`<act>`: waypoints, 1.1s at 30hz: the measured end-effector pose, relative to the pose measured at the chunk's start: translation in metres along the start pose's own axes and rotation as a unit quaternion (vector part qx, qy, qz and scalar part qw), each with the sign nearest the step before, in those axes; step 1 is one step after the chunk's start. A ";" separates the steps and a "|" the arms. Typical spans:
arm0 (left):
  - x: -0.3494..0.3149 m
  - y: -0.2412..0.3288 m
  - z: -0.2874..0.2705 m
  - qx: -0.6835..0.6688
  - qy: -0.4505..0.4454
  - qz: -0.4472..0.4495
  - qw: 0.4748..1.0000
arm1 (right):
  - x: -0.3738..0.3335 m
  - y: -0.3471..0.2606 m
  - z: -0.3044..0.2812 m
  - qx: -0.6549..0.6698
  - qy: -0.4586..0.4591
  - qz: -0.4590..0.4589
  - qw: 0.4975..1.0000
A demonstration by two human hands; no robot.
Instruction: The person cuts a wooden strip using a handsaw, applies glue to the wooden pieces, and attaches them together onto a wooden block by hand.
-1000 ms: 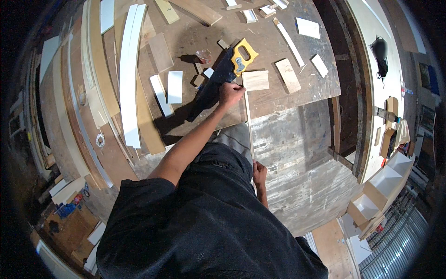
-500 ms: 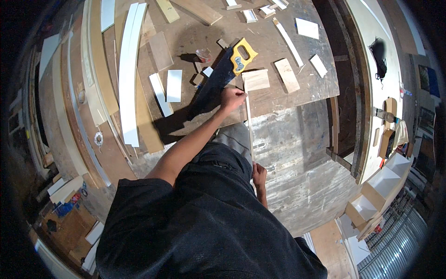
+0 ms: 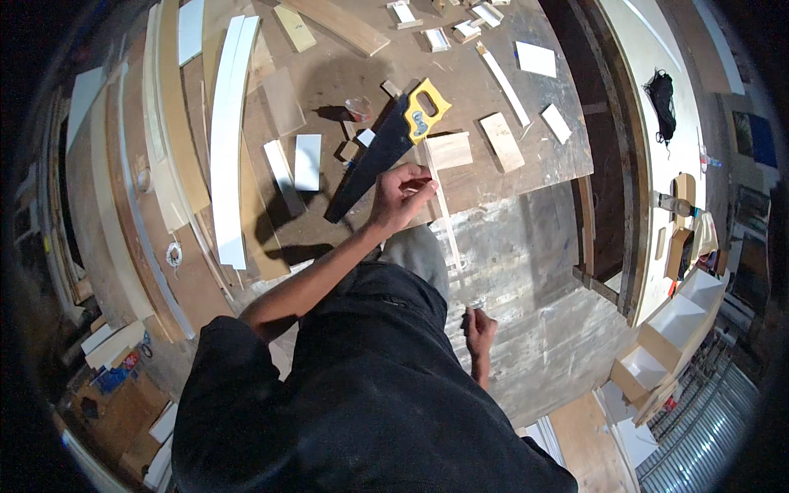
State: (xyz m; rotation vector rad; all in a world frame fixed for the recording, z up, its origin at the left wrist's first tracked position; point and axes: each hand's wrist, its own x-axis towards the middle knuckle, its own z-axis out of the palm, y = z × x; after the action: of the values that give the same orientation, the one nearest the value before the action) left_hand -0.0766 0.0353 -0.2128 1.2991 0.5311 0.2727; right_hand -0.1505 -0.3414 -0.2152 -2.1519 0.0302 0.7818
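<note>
Two bare hands in frame, both near the centre. Left hand (image 3: 401, 201) is at the desk (image 3: 538, 156) edge, thumb and forefinger curled to a narrow gap right beside a thin pale strip (image 3: 445, 215); can't tell if they pinch it or only overlap it from this angle. Right hand (image 3: 482, 330) is lower down, right of centre, fingers curled in, clear of the strip's lower end; can't tell if anything small is inside that curl.

Strip position: mid-frame, upper end alongside a light wooden block (image 3: 449, 150), lower part running out past the desk edge over the scuffed grey surface (image 3: 542, 279) below.

Step in hand, as I judge it: handling and placing the strip, left side doing the fine work (right looks unengaged with it). Handsaw (image 3: 382, 148) with the yellow handle lies just up and left of the block, no hand on it, so I wouldn't call this sawing.

What the next move calls for, my guess: a sure pinch on the strip close to the block, plus support for the overhanging end, since something that slim should swing or tip easily. Saw blade is close to the left hand, so keep the wrist clear. White rectangular piece (image 3: 308, 163) left of the blade looks out of the way.
</note>
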 end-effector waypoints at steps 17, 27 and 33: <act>-0.001 0.377 -0.052 -0.276 0.191 0.322 0.885 | 0.044 -0.335 0.016 -0.042 -0.051 -0.394 0.917; -0.043 0.595 -0.109 -0.117 -0.007 0.607 0.786 | 0.019 -0.443 0.002 0.188 -0.123 -0.443 0.868; -0.058 0.594 -0.054 0.006 -0.049 0.532 0.845 | 0.049 -0.431 -0.046 0.171 -0.124 -0.358 0.909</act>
State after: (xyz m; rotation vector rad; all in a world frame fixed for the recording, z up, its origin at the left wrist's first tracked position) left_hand -0.0941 0.2067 0.3617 1.5050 -0.3455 1.1148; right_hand 0.0326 -0.0789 0.0805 -1.5394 -0.6719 0.5463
